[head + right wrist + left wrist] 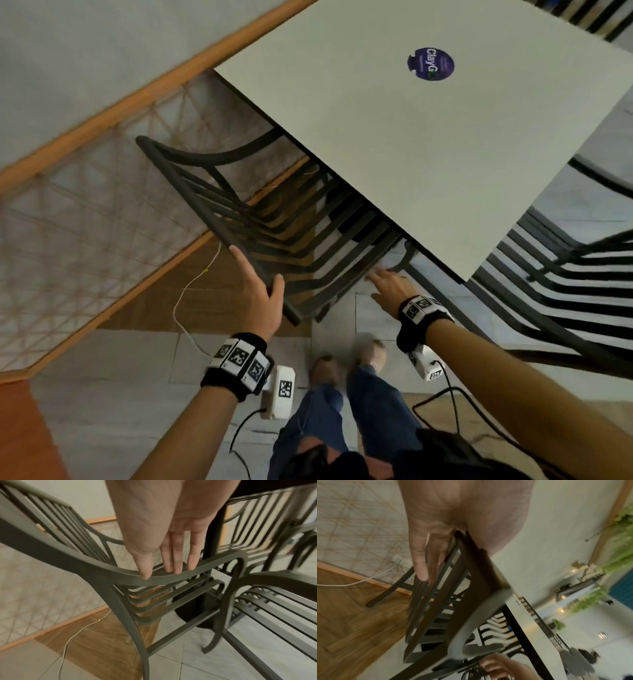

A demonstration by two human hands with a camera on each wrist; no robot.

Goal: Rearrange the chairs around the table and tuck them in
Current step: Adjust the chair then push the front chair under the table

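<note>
Dark metal slats make up the chair [274,219], which stands at the table's [428,147] left edge near its front corner, seat slid partly beneath the white top and backrest turned outward — away from the table. The top rail of the backrest runs alongside that table edge. The left hand [260,298] holds the near end of this rail, thumb on one side and straight fingers [421,561] laid down the other. The right hand [390,286] stays flat, fingers [176,561] together and straight, tips touching the curved armrest [171,576]. A second slatted chair [565,291] stands just beyond the table's front corner.
</note>
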